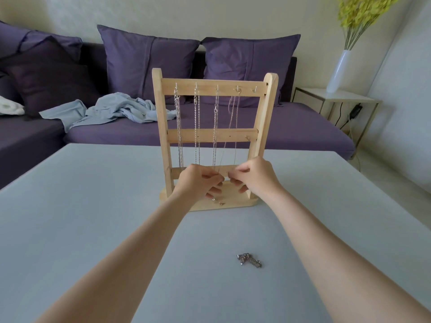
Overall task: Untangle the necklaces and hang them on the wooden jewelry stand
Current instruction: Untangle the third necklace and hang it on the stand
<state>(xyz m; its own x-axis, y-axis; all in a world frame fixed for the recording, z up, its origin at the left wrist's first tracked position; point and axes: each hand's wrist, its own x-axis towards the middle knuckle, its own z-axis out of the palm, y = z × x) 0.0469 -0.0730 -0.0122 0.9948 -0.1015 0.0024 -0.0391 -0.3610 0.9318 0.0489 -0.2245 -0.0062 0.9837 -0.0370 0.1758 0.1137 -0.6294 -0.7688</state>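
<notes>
Wooden stand stood upright; left hand and right hand pinched a hung chain's low end, likely freeing a snag.

Bare forearms, no sleeves or rings

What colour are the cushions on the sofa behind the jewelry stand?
Dark purple cushions, matching the sofa; shown in the head view, the only one.

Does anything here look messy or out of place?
Yes: a tangled clump of chain lies loose on the table, away from the stand where the other necklaces hang. A crumpled cloth lies on the sofa.
</notes>
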